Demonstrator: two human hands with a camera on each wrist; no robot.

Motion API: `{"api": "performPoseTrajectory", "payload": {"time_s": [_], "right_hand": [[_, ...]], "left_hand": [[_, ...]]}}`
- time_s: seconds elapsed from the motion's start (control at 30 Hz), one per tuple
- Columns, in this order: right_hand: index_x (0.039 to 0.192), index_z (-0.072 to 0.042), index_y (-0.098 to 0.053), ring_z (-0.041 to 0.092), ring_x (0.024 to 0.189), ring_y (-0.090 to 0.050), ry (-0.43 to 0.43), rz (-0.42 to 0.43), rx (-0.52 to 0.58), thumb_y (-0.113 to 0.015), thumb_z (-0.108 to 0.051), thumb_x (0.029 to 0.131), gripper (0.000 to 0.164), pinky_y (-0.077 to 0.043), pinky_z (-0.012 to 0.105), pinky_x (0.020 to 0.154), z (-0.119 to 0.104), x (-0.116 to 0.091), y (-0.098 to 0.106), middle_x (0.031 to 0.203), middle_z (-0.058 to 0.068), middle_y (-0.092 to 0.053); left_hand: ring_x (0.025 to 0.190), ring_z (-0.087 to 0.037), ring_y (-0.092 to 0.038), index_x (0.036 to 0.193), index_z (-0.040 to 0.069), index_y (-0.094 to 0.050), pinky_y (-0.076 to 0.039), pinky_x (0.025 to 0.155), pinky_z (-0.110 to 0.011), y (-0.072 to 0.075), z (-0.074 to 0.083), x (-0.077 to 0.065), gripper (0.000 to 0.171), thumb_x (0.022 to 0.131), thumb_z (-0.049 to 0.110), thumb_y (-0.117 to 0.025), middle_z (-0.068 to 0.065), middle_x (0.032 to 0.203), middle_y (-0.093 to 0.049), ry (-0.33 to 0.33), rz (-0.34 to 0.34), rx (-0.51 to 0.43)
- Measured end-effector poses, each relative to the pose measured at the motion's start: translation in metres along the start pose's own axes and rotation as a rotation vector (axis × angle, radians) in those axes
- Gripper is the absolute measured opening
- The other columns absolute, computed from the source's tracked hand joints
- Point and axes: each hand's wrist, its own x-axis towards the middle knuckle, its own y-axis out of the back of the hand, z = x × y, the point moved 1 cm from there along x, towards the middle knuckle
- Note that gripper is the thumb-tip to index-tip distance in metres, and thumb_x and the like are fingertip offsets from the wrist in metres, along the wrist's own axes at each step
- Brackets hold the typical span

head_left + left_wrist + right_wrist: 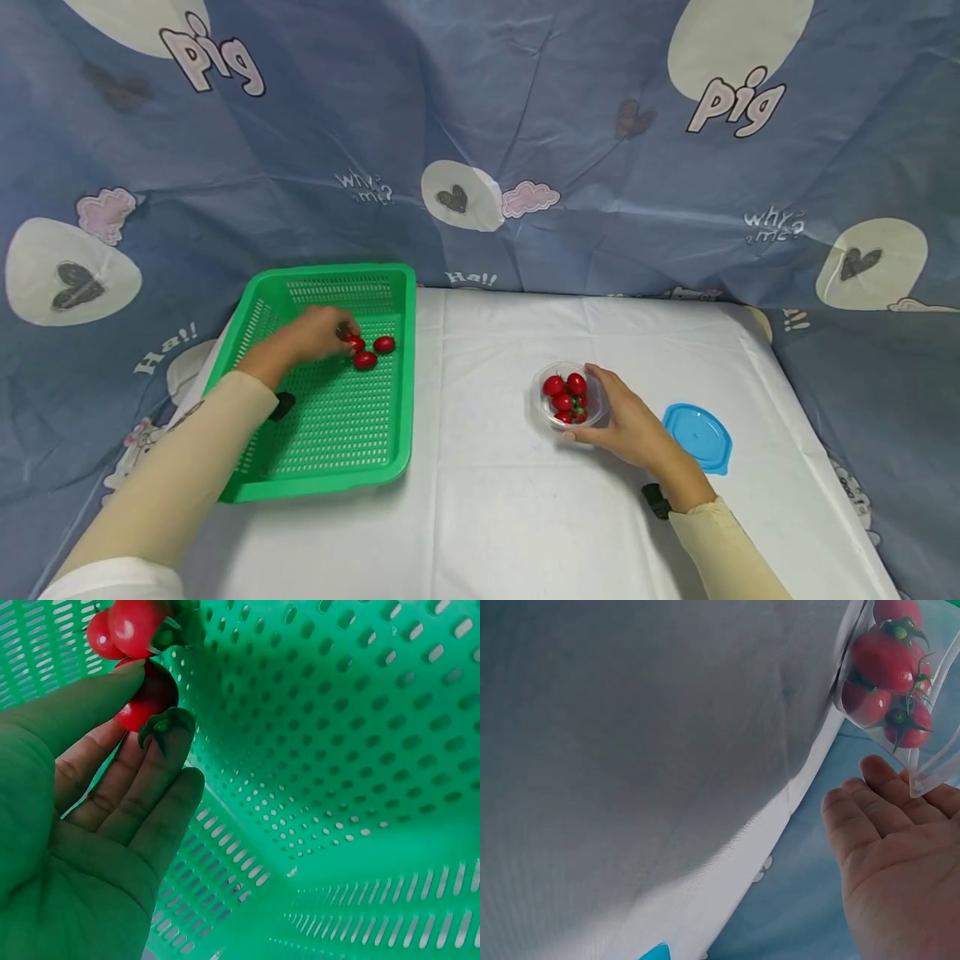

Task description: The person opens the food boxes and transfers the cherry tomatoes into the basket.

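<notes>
In the head view my left hand (318, 332) is down inside the green basket (410, 383). Its thumb and fingertips pinch a cherry tomato (154, 697), whose green stem end shows in the left wrist view. Two more cherry tomatoes (365, 360) lie close by on the basket floor. On the white cloth, my right hand (633, 425) holds a clear plastic container (537, 403) from its right side, thumb at the near edge and fingers along the far side. Several cherry tomatoes (885, 661) sit inside it, some with green stems.
A blue lid (699, 437) lies on the white tablecloth (480, 508), right of the container and beside my right wrist. Behind the table hangs a blue patterned cloth (480, 100). The basket's raised slotted walls surround my left hand.
</notes>
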Motion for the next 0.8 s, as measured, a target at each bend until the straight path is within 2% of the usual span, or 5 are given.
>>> {"api": "performPoseTrajectory", "payload": {"time_s": [0.17, 0.27, 0.43, 0.53, 0.8], "right_hand": [[0.150, -0.014, -0.029, 0.029, 0.135, -0.038, 0.002, -0.002, -0.001, -0.083, -0.056, 0.066, 0.109, -0.038, 0.054, 0.103, -0.0011, 0.0007, 0.0000, 0.148, 0.006, -0.038], [0.150, -0.014, -0.029, 0.029, 0.134, -0.038, 0.003, -0.005, -0.006, -0.083, -0.057, 0.066, 0.109, -0.038, 0.054, 0.103, -0.0013, 0.0010, 0.0001, 0.148, 0.006, -0.038], [0.150, -0.014, -0.029, 0.029, 0.134, -0.038, -0.002, -0.003, -0.011, -0.083, -0.057, 0.065, 0.110, -0.038, 0.054, 0.103, -0.0009, 0.0009, 0.0007, 0.148, 0.007, -0.038], [0.150, -0.014, -0.029, 0.029, 0.134, -0.038, -0.002, -0.003, -0.010, -0.083, -0.057, 0.065, 0.110, -0.038, 0.054, 0.103, -0.0006, 0.0009, 0.0007, 0.148, 0.007, -0.038], [0.150, -0.014, -0.029, 0.029, 0.135, -0.038, -0.003, -0.003, -0.001, -0.083, -0.057, 0.065, 0.110, -0.038, 0.054, 0.103, 0.0001, 0.0006, 0.0004, 0.148, 0.006, -0.038]], "left_hand": [[0.105, -0.034, -0.055, 0.114, 0.004, -0.066, -0.045, 0.088, -0.051, -0.0040, 0.0022, 0.0032, 0.026, 0.088, 0.010, -0.070, -0.014, 0.109, -0.064, 0.005, -0.031, -0.008], [0.105, -0.034, -0.055, 0.113, 0.004, -0.067, -0.044, 0.089, -0.051, -0.0060, 0.0021, 0.0043, 0.026, 0.088, 0.009, -0.070, -0.013, 0.109, -0.065, -0.001, -0.028, -0.014], [0.101, -0.031, -0.059, 0.113, 0.003, -0.067, -0.051, 0.079, -0.043, -0.0091, 0.0004, 0.0050, 0.026, 0.087, 0.008, -0.071, -0.013, 0.109, -0.065, -0.033, -0.019, 0.006], [0.100, -0.031, -0.060, 0.113, 0.003, -0.067, -0.051, 0.079, -0.042, -0.0095, 0.0003, 0.0042, 0.028, 0.087, 0.008, -0.072, -0.013, 0.109, -0.066, -0.038, -0.017, 0.015], [0.105, -0.035, -0.060, 0.121, -0.004, -0.062, -0.052, 0.082, -0.043, -0.0071, 0.0031, 0.0027, 0.039, 0.088, 0.013, -0.072, -0.021, 0.117, -0.063, -0.030, -0.035, -0.038]]}}
